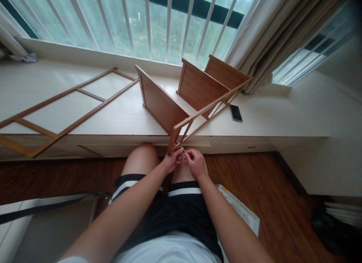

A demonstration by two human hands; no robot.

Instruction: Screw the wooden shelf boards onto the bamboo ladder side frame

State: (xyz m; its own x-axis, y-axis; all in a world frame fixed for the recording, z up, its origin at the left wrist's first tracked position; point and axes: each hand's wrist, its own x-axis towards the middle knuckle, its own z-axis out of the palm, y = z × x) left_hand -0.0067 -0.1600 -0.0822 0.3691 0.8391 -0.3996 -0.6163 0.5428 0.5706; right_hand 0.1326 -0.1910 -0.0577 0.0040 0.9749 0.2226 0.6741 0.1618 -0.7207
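Note:
A partly assembled brown wooden shelf rack [203,112] lies on its side on the white window ledge. One ladder-like side frame is toward me, with three shelf boards standing out from it. My left hand [173,160] is closed at the rack's near end, its fingers against the wooden post. My right hand [195,163] is closed just to the right, pinching a thin metal rod [185,151] that points toward the left fingertips. The rod's far end is too small to make out. A second ladder-like wooden side frame [92,114] lies apart at the left.
A phone [235,113] lies on the white ledge [271,116] right of the rack. Behind stand a barred window [158,25] and a beige curtain [263,33]. Drawer fronts [240,145] run below the ledge, close to my knees. A black bag [333,229] sits on the wooden floor.

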